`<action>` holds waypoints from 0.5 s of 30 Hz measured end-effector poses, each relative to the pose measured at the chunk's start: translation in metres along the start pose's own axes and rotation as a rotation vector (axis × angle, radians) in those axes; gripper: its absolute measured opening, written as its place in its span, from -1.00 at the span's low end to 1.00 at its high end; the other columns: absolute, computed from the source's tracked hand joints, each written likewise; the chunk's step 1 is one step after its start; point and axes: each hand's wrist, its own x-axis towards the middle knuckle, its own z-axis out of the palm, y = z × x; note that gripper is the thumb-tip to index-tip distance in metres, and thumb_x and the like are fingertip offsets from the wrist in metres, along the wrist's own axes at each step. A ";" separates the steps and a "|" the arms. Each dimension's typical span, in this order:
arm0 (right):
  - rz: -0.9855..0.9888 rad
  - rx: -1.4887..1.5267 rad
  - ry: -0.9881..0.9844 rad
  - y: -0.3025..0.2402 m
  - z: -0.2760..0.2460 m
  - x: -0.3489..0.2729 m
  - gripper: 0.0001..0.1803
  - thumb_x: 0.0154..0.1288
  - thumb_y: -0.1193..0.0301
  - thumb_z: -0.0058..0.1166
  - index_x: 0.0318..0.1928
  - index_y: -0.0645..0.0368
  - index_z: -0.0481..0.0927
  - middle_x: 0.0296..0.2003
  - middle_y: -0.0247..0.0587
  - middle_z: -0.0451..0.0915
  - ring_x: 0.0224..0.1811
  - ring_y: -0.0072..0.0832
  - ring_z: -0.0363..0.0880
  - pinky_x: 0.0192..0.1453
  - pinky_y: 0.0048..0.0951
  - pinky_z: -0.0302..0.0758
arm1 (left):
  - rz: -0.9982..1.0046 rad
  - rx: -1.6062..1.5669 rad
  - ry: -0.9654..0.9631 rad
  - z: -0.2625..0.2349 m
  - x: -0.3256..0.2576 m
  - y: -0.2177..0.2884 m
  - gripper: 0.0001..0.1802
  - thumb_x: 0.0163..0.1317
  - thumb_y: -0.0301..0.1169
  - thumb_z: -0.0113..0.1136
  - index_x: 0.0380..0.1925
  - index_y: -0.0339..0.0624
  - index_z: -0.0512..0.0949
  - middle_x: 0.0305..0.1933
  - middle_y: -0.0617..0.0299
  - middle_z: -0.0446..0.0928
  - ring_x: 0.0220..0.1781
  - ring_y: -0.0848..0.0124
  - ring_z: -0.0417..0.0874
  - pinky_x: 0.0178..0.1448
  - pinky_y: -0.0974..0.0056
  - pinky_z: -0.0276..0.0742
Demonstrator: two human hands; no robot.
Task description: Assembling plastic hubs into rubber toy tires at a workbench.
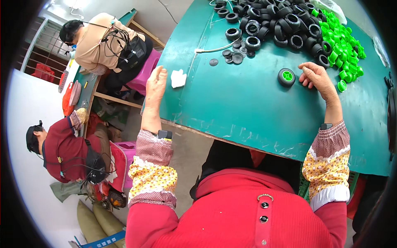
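My left hand is raised at the left edge of the green table, fingers stretched upward and nothing seen in it. Just right of it lies a crumpled white piece, perhaps tissue or foam. My right hand hovers at the right, fingers loosely curled and apart, with no object visible in them. Close to its fingertips, on the tabletop, sits a small toy wheel, a black tyre around a green spoked hub. It appears apart from the hand.
Beyond my right hand are heaped black tyres and green hubs. Flat black discs and a white cable lie left of them. Two people sit at a bench on the left, on pink stools. The green table ends before my body.
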 end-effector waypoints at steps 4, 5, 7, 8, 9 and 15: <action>0.010 -0.043 0.012 -0.004 -0.001 -0.002 -0.70 0.24 0.29 -0.14 -0.13 0.21 0.48 -0.54 -0.38 0.51 -0.57 -0.74 0.40 -0.56 -0.72 0.29 | 0.093 0.284 -0.113 0.015 0.002 0.011 -0.45 0.19 -0.12 0.01 0.02 -0.38 0.34 0.11 -0.18 0.31 0.17 0.12 0.33 0.19 0.22 0.23; 0.003 -0.036 0.002 -0.006 -0.001 -0.001 -0.69 0.26 0.26 -0.14 -0.12 0.20 0.47 -0.54 -0.41 0.50 -0.57 -0.76 0.39 -0.56 -0.74 0.26 | 0.090 0.281 -0.130 0.016 -0.001 0.006 -0.45 0.19 -0.12 0.01 0.02 -0.38 0.34 0.11 -0.18 0.31 0.17 0.12 0.33 0.19 0.22 0.23; -0.010 -0.011 0.004 -0.005 -0.001 0.000 -0.70 0.26 0.28 -0.14 -0.12 0.21 0.47 -0.54 -0.41 0.50 -0.58 -0.76 0.39 -0.56 -0.75 0.27 | 0.471 0.755 -0.272 0.018 -0.005 -0.008 -0.50 0.23 -0.14 -0.08 0.04 -0.29 0.34 0.12 -0.14 0.30 0.18 0.06 0.30 0.19 0.20 0.22; -0.009 -0.012 -0.003 -0.002 -0.002 0.000 -0.70 0.26 0.29 -0.14 -0.12 0.21 0.46 -0.54 -0.41 0.50 -0.58 -0.76 0.39 -0.56 -0.76 0.27 | 0.492 0.768 -0.211 0.025 -0.011 -0.014 -0.60 0.23 -0.31 -0.07 0.02 -0.29 0.34 0.09 -0.08 0.33 0.17 0.04 0.29 0.22 0.18 0.19; -0.011 -0.016 -0.005 0.000 -0.002 0.002 -0.71 0.26 0.30 -0.14 -0.12 0.21 0.46 -0.55 -0.41 0.50 -0.59 -0.76 0.39 -0.57 -0.76 0.28 | 0.512 0.750 -0.216 0.027 -0.015 -0.015 -0.60 0.23 -0.31 -0.07 0.02 -0.29 0.34 0.09 -0.08 0.33 0.17 0.04 0.29 0.22 0.18 0.19; -0.031 -0.071 0.015 -0.007 0.012 0.001 -0.72 0.26 0.31 -0.14 -0.14 0.22 0.48 -0.55 -0.40 0.50 -0.59 -0.78 0.36 -0.56 -0.77 0.25 | 0.506 0.546 -0.031 0.017 -0.042 -0.024 -0.74 0.19 -0.40 -0.03 -0.16 -0.27 0.48 -0.01 -0.05 0.43 0.09 0.04 0.39 0.13 0.16 0.30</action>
